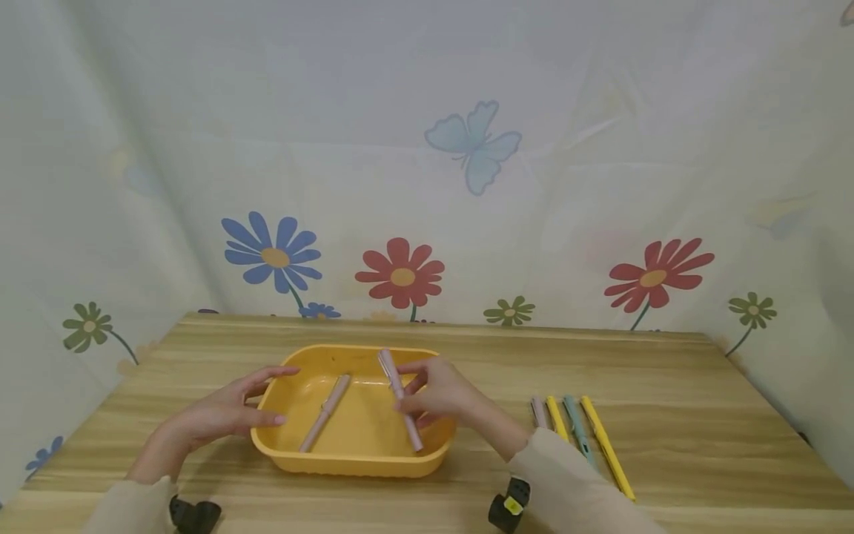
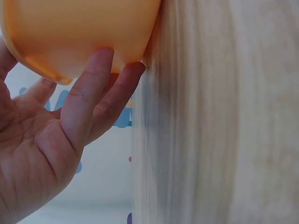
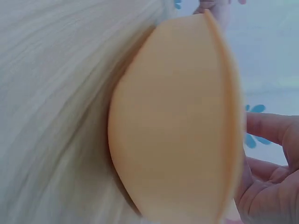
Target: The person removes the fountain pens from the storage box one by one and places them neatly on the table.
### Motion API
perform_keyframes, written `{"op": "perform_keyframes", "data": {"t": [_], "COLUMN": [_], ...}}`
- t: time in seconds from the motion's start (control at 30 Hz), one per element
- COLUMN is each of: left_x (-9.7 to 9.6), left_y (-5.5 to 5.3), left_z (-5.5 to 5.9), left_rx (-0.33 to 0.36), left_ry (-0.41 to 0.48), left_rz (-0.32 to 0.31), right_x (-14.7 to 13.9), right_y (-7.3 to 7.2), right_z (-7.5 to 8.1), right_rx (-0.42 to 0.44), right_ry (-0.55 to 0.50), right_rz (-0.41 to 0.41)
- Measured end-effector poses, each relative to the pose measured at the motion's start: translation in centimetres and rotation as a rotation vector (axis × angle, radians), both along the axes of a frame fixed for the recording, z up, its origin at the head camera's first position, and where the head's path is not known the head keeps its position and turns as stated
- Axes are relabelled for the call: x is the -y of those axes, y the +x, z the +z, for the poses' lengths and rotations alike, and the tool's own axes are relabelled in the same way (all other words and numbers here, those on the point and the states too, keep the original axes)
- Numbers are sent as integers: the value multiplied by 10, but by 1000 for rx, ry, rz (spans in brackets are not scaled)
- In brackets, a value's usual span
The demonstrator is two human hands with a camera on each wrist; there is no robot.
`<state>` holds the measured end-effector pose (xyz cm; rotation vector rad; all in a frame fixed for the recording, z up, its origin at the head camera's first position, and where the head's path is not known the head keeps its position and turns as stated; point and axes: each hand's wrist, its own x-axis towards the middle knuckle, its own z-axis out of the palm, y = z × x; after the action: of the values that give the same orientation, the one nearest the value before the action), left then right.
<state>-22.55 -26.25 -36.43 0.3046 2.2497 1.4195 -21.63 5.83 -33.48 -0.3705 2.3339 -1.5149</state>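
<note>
A yellow plastic basin stands on the wooden table. My left hand grips its left side, thumb over the rim; in the left wrist view, fingers touch the outer wall. Over the basin's right part, my right hand pinches a pale pink pen, tilted with its clip end up and away. Whether that pen's lower end touches the basin floor, I cannot tell. Another pale pink pen lies slanted inside on the left. In the right wrist view the basin hides the held pen.
Right of the basin, several pens lie side by side on the table: a pink pen, a yellow pen, a teal pen and another yellow pen. My right forearm partly covers them. A flowered curtain hangs behind the table.
</note>
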Motion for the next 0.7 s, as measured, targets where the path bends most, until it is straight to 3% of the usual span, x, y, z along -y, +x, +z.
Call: {"op": "perform_keyframes", "data": {"t": [0.3,0.7], "left_x": [-2,-2], "left_y": [0,2], "left_z": [2,0], "left_rx": [-11,-14], "left_ry": [-19,-36], "left_rz": [9,-1], "right_x": [-40,-114], "right_y": [6,16], "right_z": [17,11], "right_rx": [-27,-59], "right_ry": [-30,-52], "right_rz": [-51,-112]}}
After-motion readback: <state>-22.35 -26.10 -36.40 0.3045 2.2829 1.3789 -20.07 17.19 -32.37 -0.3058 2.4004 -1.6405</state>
